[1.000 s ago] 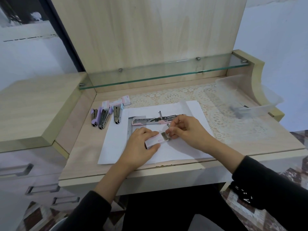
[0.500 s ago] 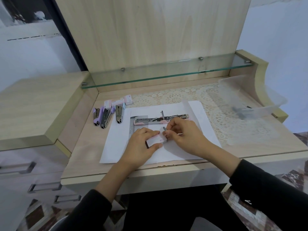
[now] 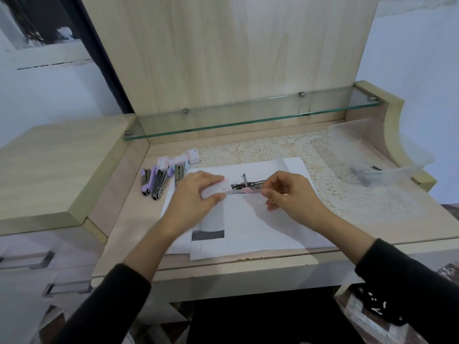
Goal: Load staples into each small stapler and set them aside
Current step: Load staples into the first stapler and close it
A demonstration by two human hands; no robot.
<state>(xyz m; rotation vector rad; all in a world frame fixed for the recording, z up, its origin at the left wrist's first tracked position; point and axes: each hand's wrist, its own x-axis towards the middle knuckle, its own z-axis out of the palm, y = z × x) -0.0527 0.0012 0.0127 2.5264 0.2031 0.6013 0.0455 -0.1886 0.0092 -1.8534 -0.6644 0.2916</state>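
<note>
Both forearms reaching forward from the bottom edge, dark sleeves pulled up short of the wrists, bare wrists angled inward. Left hand [image 3: 196, 194] palm down, fingers curled, thumb and fingertips pinched on a small staple box [image 3: 215, 189]. Right hand [image 3: 293, 194] palm down too, just beside the left, thumb and index finger pinched together at the tip, other fingers curled loosely under; what sits in that pinch too small and blurred to tell.
</note>
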